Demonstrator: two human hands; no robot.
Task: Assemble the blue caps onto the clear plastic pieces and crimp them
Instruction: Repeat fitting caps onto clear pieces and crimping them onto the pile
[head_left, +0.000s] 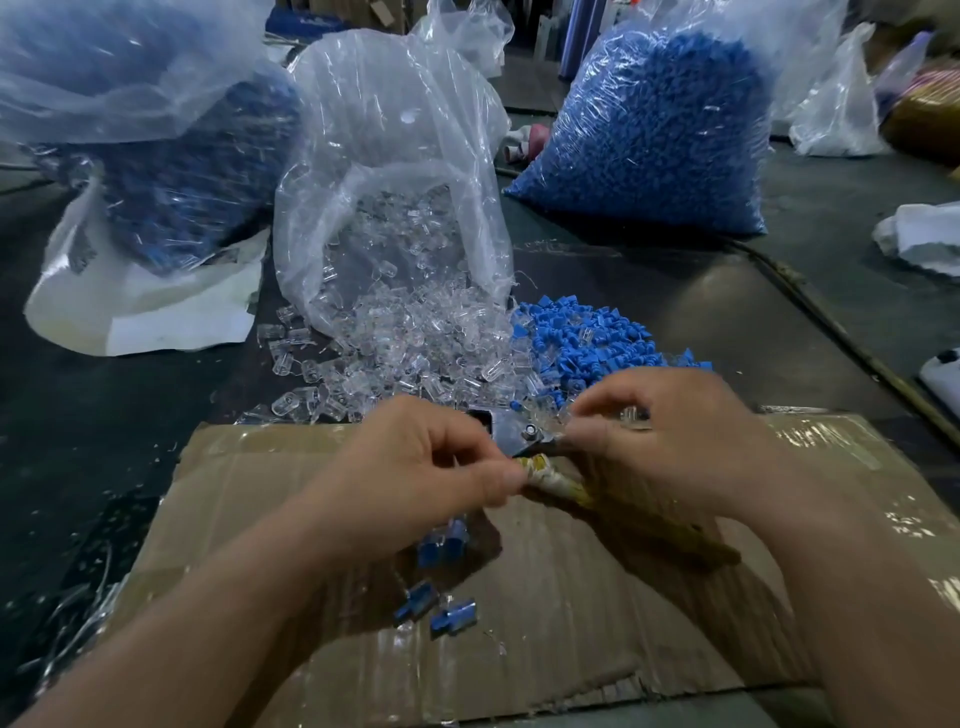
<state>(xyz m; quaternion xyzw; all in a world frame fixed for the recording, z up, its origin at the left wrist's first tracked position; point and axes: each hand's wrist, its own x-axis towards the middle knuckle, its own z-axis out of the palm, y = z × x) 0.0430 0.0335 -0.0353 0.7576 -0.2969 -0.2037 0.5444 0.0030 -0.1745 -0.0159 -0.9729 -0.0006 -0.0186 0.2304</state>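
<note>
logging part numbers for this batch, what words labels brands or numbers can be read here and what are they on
No text can be read anywhere in this view.
Pale wrap on the crimping tool handle: faint marks, too blurred to read.
No print shows on the bag of blue caps, the bag of clear pieces or the cardboard.

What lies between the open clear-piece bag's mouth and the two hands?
In the head view, a spilled heap of clear plastic pieces covers that stretch, from the bag to the left hand and right hand; blue caps lie beside it.
</note>
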